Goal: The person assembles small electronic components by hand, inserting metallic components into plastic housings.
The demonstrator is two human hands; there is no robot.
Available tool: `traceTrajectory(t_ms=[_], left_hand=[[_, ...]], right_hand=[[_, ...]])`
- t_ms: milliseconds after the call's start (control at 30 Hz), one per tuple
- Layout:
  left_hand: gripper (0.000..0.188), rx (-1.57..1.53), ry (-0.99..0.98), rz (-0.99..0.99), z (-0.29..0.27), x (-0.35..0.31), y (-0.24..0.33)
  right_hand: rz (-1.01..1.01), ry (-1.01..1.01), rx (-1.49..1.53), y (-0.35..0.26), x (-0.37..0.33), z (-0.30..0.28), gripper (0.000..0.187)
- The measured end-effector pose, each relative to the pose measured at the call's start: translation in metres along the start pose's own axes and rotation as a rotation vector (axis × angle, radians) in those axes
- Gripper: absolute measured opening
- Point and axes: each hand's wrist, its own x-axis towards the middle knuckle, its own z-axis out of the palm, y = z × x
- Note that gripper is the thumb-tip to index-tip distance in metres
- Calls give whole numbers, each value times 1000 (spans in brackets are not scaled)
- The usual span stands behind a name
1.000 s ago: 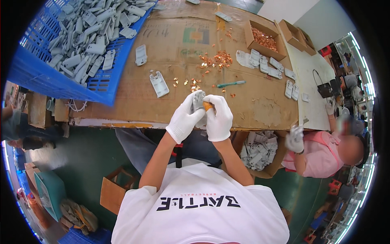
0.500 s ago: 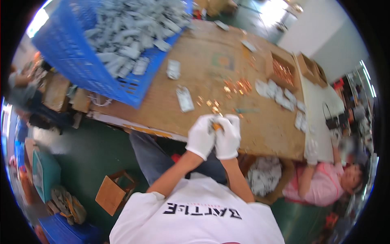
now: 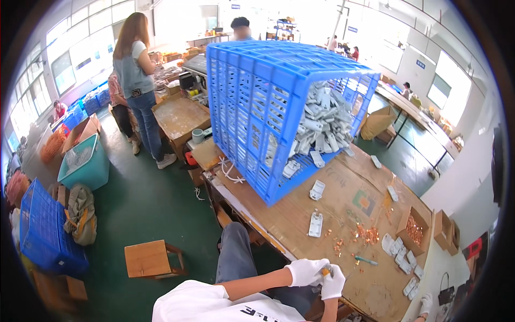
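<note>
Plastic shell [image 3: 315, 224]: likely light, stiff; pinch its long edges.
Left hand [image 3: 307, 272], right hand [image 3: 333, 282]: together; whatever they clasp hidden.

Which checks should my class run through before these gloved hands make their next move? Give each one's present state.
1. Both hands gloved: ok; the left hand and right hand wear white gloves.
2. Grip on a part: cannot tell; the hands meet, and only an orange bit shows between them.
3. Copper-coloured pieces all boxed: not ok; some fill the small cardboard box, others lie loose on the table.
4. Green pen clear of the hands: ok; it lies apart from them.
5. Light grey parts all inside the blue crate: not ok; several lie outside it.
</note>
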Motion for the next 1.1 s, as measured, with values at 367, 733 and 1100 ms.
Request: traceTrajectory(t_ms=[367, 733, 1100], left_hand=[[16, -127, 55, -110, 7, -24, -11], [6, -258, 323, -50, 15, 6, -9], [11, -214, 160, -67, 37, 43, -1]], right_hand=[[21, -210, -156, -8, -23, 2, 21], [-203, -38, -164, -20, -26, 1, 30], [-133, 116, -145, -1, -13, -18, 33]])
